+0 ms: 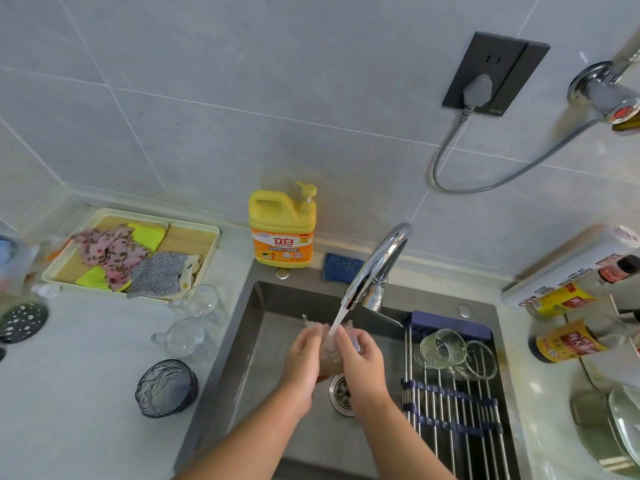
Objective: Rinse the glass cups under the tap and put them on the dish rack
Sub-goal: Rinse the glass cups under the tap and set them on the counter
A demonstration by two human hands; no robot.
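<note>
Water's running from the tap [375, 265], and both hands are over the sink [263, 341]. The left hand [304, 355] and right hand [360, 358] curl round one clear glass cup [329, 362], holding it right in the stream so the water runs into it. The dish rack [450, 410] spans the sink's right side, so drips fall straight in. A ribbed glass [441, 348] and a plain glass [479, 363] lie tipped there, likely draining. On the table [86, 375], at left, wait a far handled cup [202, 301], a near handled cup [183, 337] and a dark glass bowl [166, 388] (does that one count? can't say). Roughly halfway, I'd judge.
</note>
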